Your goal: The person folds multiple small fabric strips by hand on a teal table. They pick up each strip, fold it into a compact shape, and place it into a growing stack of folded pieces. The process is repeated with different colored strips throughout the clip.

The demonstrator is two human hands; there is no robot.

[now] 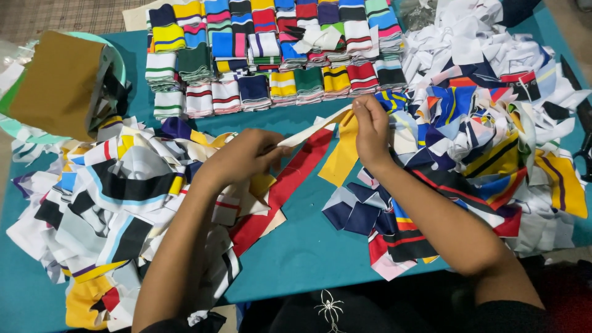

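Observation:
My left hand [243, 155] and my right hand [372, 129] hold a cream fabric strip [311, 129] stretched between them above a teal table [308, 246]. A yellow strip [341, 154] hangs from under my right hand. A red strip with a white stripe [290, 179] lies below the cream one, running down toward my left arm. Both hands pinch the cloth with closed fingers.
Neat stacks of folded striped ribbed bands [271, 49] fill the far middle. Loose heaps of coloured fabric scraps lie at the left [117, 197] and right [493, 123]. A brown card on a green bowl [58, 86] stands far left. Black scissors [583, 123] rest at the right edge.

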